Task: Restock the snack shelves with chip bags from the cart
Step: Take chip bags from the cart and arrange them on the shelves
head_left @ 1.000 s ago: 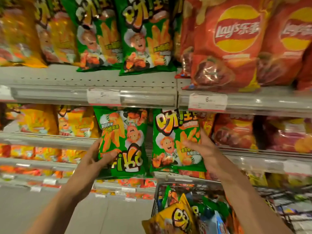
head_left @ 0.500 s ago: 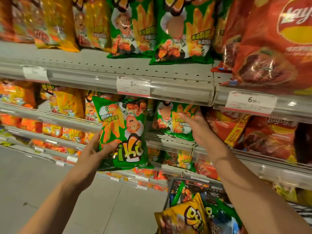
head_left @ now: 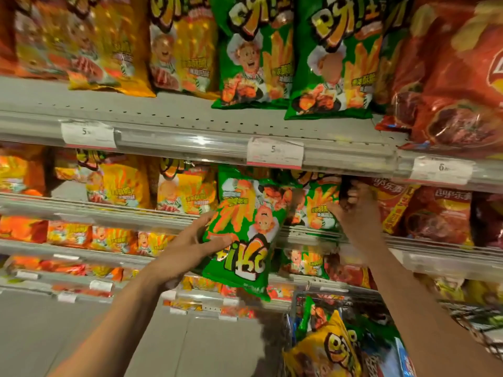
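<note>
Left hand (head_left: 187, 247) gripping upside-down green crinkly chip bag (head_left: 242, 229), right hand (head_left: 351, 210) pinching shelved green bag (head_left: 319, 208) near second shelf's front edge (head_left: 136, 213); cart (head_left: 340, 346) far from emptied

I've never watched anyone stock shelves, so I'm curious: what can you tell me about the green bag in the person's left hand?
The green chip bag is a glossy, puffed foil-like packet printed with orange fries, a cartoon chef and big yellow lettering. It is held upside down and slightly tilted, in front of the second shelf rather than on it. The left hand grips its left edge, thumb on the front; nothing else clearly touches it. Its lower seam hangs above the cart.
</note>
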Motion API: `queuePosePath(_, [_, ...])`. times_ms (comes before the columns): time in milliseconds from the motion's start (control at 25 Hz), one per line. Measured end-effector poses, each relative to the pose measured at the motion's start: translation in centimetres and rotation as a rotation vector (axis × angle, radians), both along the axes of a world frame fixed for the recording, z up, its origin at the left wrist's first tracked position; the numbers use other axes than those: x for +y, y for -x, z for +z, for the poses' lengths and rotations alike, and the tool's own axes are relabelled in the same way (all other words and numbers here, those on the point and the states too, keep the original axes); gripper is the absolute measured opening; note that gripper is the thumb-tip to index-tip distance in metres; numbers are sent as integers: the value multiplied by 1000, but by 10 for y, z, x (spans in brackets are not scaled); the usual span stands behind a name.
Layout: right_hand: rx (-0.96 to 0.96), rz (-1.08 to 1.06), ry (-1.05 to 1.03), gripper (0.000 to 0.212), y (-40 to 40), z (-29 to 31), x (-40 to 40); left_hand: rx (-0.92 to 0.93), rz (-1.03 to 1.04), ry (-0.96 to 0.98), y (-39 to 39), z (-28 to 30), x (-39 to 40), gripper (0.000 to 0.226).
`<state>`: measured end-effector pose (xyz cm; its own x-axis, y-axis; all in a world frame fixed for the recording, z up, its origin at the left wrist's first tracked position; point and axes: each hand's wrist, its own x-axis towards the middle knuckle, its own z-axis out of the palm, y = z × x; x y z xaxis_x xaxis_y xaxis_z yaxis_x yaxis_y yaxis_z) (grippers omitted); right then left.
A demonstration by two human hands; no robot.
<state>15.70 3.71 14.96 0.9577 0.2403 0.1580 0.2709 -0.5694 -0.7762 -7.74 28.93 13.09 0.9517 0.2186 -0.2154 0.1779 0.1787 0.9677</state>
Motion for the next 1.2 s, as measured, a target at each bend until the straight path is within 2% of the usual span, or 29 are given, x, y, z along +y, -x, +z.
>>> queuePosePath(80, [-241, 102, 63, 48, 32, 17, 0, 52, -185, -156, -10, 11, 17, 55])
queuePosePath(120, [-294, 218, 75, 48, 48, 28, 2, 68, -312, -291, -18, 19, 22, 53])
queuePosePath(200, [-275, 468, 140, 59, 73, 44, 10, 112, -582, -597, -38, 37, 22, 60])
queuePosePath(280, [-185, 622, 412, 80, 85, 51, 25, 118, -795, -955, -62, 54, 8, 70])
queuePosePath(360, [-184, 658, 778, 97, 90, 47, 38, 106, -895, -1360, -82, 72, -12, 71])
queuePosePath(400, [-188, 646, 874, 105, 90, 41, 42, 78, -913, -1542, -88, 78, -22, 68])
queuePosePath(480, [-82, 590, 864, 120, 90, 31, 46, 24, -940, -1778, -93, 89, -33, 63])
queuePosePath(560, [52, 552, 757, 117, 87, 25, 46, -47, -892, -1913, -87, 95, -32, 65])
queuePosePath(640, [120, 516, 636, 86, 79, 22, 47, -330, -601, -1966, -73, 93, -23, 59])
queuePosePath(680, [166, 498, 533, 67, 75, 21, 45, -524, -410, -1910, -61, 86, -18, 51])
queuePosePath(760, [368, 455, 206, 50, 66, 19, 41, -787, -86, -1641, -36, 62, -5, 39])
queuePosePath(800, [473, 429, 40, 50, 62, 19, 40, -788, 4, -1512, -25, 48, 5, 35])
queuePosePath(840, [536, 386, -97, 54, 59, 17, 41, -694, 49, -1434, -15, 34, 16, 35])
queuePosePath(920, [583, 269, -318, 62, 51, 12, 51, -324, -17, -1402, -5, 10, 35, 47])
queuePosePath(1000, [598, 190, -487, 50, 44, 11, 69, -9, -186, -1567, -5, -8, 47, 65])
queuePosePath(1080, [558, 192, -528, 23, 45, 11, 93, 91, -268, -1694, -8, -20, 51, 74])
queuePosePath(1120, [537, 211, -507, 17, 47, 10, 103, 91, -256, -1708, -11, -23, 52, 75])
queuePosePath(1200, [516, 265, -409, 24, 48, 8, 120, 55, -211, -1709, -15, -26, 54, 74])
